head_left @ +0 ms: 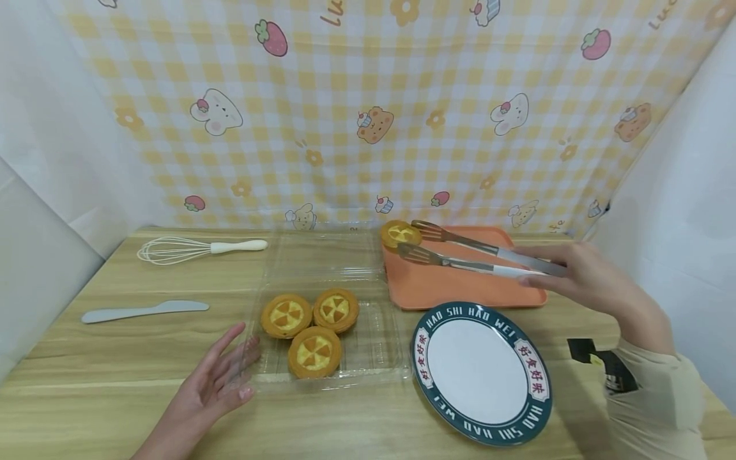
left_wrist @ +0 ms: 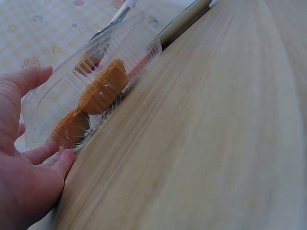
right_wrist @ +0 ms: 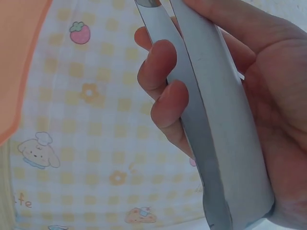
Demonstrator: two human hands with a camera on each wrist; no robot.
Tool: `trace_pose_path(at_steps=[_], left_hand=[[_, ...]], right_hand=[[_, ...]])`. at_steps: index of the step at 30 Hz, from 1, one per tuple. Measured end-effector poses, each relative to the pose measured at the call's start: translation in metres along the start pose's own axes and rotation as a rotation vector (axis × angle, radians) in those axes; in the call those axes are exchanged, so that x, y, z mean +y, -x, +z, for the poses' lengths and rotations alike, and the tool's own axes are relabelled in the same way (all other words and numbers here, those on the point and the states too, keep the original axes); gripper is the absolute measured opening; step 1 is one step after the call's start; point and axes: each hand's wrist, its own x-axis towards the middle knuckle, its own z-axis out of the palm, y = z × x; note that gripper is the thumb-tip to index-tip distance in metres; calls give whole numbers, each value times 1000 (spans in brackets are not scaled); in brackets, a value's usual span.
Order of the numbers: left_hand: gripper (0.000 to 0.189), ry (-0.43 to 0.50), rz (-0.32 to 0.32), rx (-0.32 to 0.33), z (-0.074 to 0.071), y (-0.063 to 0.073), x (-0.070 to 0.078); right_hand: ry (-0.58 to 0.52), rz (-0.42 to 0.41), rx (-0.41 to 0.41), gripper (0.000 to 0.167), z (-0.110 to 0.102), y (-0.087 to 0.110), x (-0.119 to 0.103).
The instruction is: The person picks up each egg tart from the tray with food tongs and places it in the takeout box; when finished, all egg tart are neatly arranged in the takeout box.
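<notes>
Check: Begin with the largest item. What hazards apply?

Operator: I view the bench (head_left: 132, 358). The box (head_left: 368, 338) lies near its middle, lid folded toward the back edge. The tray (head_left: 454, 281) lies right of the lid, along the back edge. The plate (head_left: 477, 370) lies nearer the front edge, just beside both. Hazard: a rightward push on the box could drive it into the plate, because little room separates them.

Check: Next size down?

Operator: The tongs (head_left: 474, 265) are in my right hand (head_left: 598, 287), fingers curled firmly round the arms. The tines stand apart. Hazard: an uneven squeeze could skew them.

Check: And the other side?

Operator: My left hand (head_left: 198, 390) is spread, gripping nothing, and appears to touch the box's left wall. Hazard: thin plastic may flex or skid if pressed hard.

Check: Smallest item?

Operator: One tart (head_left: 398, 234) is at the tines, by the tray's back left corner. I cannot tell whether it is clamped or raised. Hazard: a light pinch could drop it; excess force could crack the crust. Three more tarts (head_left: 314, 351) sit toward the left of the box base; tines passing low could knock them.
</notes>
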Motion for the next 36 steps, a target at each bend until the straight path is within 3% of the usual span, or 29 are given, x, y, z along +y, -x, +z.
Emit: trace_pose_path(at_steps=[14, 26, 36], left_hand=[[73, -6, -3, 1, 0, 0, 0], [74, -8, 7, 3, 0, 0, 0], [74, 1, 22, -6, 0, -1, -1]], right_hand=[[-19, -64, -39, 45, -9, 7, -19], [-29, -57, -104, 44, -13, 11, -39], [-74, -146, -120, 42, -13, 12, -46]])
